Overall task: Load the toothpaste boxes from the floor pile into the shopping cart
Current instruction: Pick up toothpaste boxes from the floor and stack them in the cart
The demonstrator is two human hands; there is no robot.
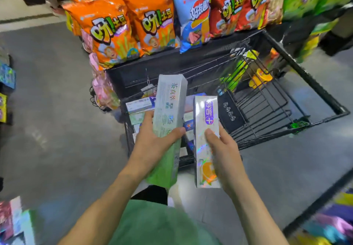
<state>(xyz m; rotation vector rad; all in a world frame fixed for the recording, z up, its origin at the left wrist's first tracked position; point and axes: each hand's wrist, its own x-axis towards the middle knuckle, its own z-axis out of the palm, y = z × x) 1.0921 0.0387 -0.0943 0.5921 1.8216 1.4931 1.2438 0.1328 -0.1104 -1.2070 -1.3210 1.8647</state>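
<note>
Above cart (315, 84) rear | L hand (152, 139) grips green box (169, 110), R hand (221, 149) grips orange-print box (205, 139) | both held lengthwise, prob. for dropping onto boxes inside (139, 105)

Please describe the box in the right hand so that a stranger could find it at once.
Above the near end of the black cart, each hand holds one long box. The right hand grips the silver box; unlike the green-ended box, it shows a purple label and an orange slice.

Above the black shopping cart (315, 84), the left hand (152, 139) grips a silver-green toothpaste box (169, 109); the right hand (223, 149) grips a silver box with an orange (205, 139). More boxes (139, 105) lie inside the cart.
</note>
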